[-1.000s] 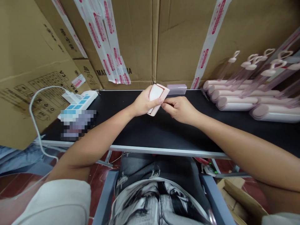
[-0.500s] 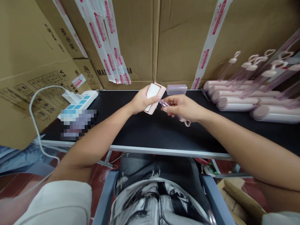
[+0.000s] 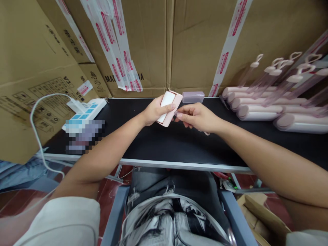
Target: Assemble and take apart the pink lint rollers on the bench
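1. My left hand (image 3: 153, 111) is wrapped around a pink-and-white case (image 3: 172, 111), thumb pressed across its front, fingers behind.
2. I hold that case tilted, its top leaning right, above the far half of the desk (image 3: 166, 147), around the middle of its length.
3. My right hand (image 3: 198, 118) pinches a slim, clear purplish piece (image 3: 176, 113) between thumb and forefinger; its tip meets the case's right side in my view, but I cannot tell whether it goes in.
4. A bit of pale pink loop (image 3: 206, 133) pokes out below that hand.
5. Just beyond my right hand, a translucent purple block (image 3: 193, 97) lies along the desk's far edge.
6. Toward the far right corner, pink cylinders (image 3: 260, 112) lie in a group, with heart-looped clear tubes (image 3: 275, 78) leaning up over them.
7. Near the far left corner sits a white power strip (image 3: 85, 114) with a plug in it.
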Demonstrator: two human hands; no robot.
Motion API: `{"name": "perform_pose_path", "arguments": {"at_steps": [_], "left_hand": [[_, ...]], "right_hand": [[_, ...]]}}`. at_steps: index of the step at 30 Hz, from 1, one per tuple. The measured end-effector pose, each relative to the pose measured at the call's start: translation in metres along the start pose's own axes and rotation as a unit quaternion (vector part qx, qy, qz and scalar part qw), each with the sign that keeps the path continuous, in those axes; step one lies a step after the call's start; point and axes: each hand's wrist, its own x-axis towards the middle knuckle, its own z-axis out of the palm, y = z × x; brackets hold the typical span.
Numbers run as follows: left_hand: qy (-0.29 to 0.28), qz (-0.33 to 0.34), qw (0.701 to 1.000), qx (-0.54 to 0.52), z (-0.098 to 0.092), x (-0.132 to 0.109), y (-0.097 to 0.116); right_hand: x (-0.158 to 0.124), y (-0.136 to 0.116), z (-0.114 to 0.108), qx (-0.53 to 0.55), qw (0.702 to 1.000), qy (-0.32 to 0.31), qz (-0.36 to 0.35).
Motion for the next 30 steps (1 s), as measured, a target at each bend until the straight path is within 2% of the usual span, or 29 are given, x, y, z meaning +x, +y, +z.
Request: {"name": "perform_pose_path", "arguments": {"at_steps": [4,7,11,15,25,27,30], "left_hand": [[0.004,0.004,1.0,0.011,0.004,-0.001,0.001],[0.031,0.03,0.998,0.039,0.007,0.0,-0.001],[0.061,0.071,0.989,0.116,0.009,0.001,-0.002],[0.054,0.083,0.977,0.187,0.01,0.0,-0.003],[0.047,0.071,0.986,0.144,0.003,0.005,0.0],[0.052,0.07,0.987,0.132,0.0,0.005,0.001],[0.068,0.079,0.984,0.142,-0.003,0.005,0.002]], "right_hand": [[0.0,0.0,0.002,-0.02,1.0,0.014,-0.011],[0.0,-0.002,0.003,-0.047,0.998,0.032,-0.026],[-0.001,-0.002,0.002,-0.099,0.994,0.036,-0.039],[0.0,0.004,0.002,-0.126,0.99,0.039,-0.041],[0.0,-0.002,-0.003,0.046,0.997,-0.003,0.062],[0.0,-0.001,-0.005,0.05,0.996,-0.001,0.071],[0.0,0.006,-0.008,-0.013,0.998,0.005,0.066]]}}
